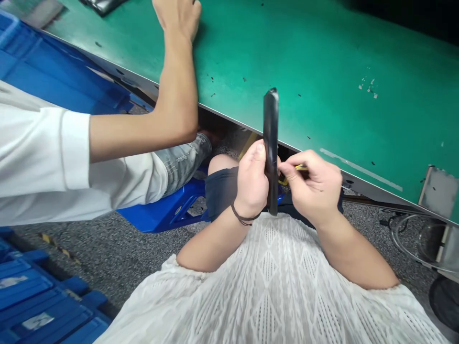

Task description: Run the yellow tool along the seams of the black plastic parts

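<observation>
A long, flat black piece point(271, 124) stands on edge in front of my body, by the table's near edge; its exact kind does not show. My left hand point(253, 177) is closed around its left side, with the thumb pointing up along it. At its right side, my right hand point(311, 184) is closed with its fingertips close against the black piece. A thin yellow tool point(301, 167) shows between the fingers of that hand; its working end is mostly hidden.
A green-topped table point(322, 95) stretches ahead, with small dark scraps on it. On the left, a co-worker's arm point(175, 91) rests over the table edge. Black pieces point(103, 5) lie at the far left. Blue crates point(43, 296) stand lower left, and a blue stool point(161, 205) is beside me.
</observation>
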The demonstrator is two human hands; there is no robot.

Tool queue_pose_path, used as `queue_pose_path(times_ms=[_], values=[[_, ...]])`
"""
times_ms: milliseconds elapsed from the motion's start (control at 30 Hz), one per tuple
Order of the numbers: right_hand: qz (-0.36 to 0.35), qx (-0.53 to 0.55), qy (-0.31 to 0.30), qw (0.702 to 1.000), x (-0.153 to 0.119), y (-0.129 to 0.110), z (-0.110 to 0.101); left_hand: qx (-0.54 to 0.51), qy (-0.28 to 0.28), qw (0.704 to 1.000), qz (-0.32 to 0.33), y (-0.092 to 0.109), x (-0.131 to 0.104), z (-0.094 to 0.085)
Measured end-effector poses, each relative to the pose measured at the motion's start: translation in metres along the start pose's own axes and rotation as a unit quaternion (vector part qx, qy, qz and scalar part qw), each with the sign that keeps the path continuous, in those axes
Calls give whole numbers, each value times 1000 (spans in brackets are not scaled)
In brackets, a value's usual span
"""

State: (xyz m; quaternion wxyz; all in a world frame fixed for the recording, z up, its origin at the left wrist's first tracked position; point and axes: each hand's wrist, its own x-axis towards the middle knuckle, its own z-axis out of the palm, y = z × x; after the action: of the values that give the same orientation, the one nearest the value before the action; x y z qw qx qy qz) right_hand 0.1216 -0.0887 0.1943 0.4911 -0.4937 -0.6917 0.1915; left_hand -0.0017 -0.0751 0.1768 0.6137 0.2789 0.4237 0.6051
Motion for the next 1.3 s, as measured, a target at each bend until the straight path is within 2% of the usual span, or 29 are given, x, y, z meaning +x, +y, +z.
queue_pose_path(times_ms=[67,100,167,233,333,433,533,600,633,667,700,733,767,800,833,900,933,967,1033,1200,1300], values=[[24,-14,44,999,-3,5,-3,-49,8,997,-54,2,5,-5],[42,-15,42,998,-7,8,-6,-79,12,993,-86,3,9,-7],[67,-10,6,998,-16,16,-13,-136,27,980,-140,7,15,-11],[62,8,-28,998,-28,21,-18,-186,50,967,-170,10,19,-13],[8,83,-90,992,-44,20,-15,-239,86,951,-174,11,20,-11],[-25,123,-159,979,-55,14,-4,-265,110,944,-163,5,19,-8],[-26,117,-125,985,-59,9,3,-213,112,958,-157,-12,21,-15],[-14,118,-86,989,-58,6,1,-92,124,981,-114,-25,23,-26],[-7,118,-73,990,-58,5,-2,-4,142,988,-59,-30,22,-32],[1,119,-68,991,-57,3,-5,96,164,982,20,-33,21,-39],[8,122,-71,990,-56,2,-8,192,182,957,120,-34,18,-45],[13,126,-79,989,-56,0,-11,274,182,917,227,-33,14,-49],[18,133,-89,987,-55,-2,-14,333,154,872,324,-30,10,-52],[22,141,-101,985,-54,-4,-16,373,92,833,398,-26,6,-53],[26,149,-113,982,-54,-5,-18,392,6,806,444,-22,2,-52],[36,156,-136,978,-53,-8,-21,388,-159,781,463,-14,-2,-49],[44,154,-150,976,-52,-8,-23,380,-211,779,452,-12,-3,-47],[53,148,-166,973,-51,-8,-25,371,-236,782,441,-11,-2,-45],[49,128,-203,969,-48,-5,-32,355,-240,797,426,-10,1,-44],[-104,12,-256,961,-39,5,-53,342,-259,803,414,-11,7,-45],[-118,-53,-280,951,-31,5,-56,326,-279,799,422,-10,9,-42]])
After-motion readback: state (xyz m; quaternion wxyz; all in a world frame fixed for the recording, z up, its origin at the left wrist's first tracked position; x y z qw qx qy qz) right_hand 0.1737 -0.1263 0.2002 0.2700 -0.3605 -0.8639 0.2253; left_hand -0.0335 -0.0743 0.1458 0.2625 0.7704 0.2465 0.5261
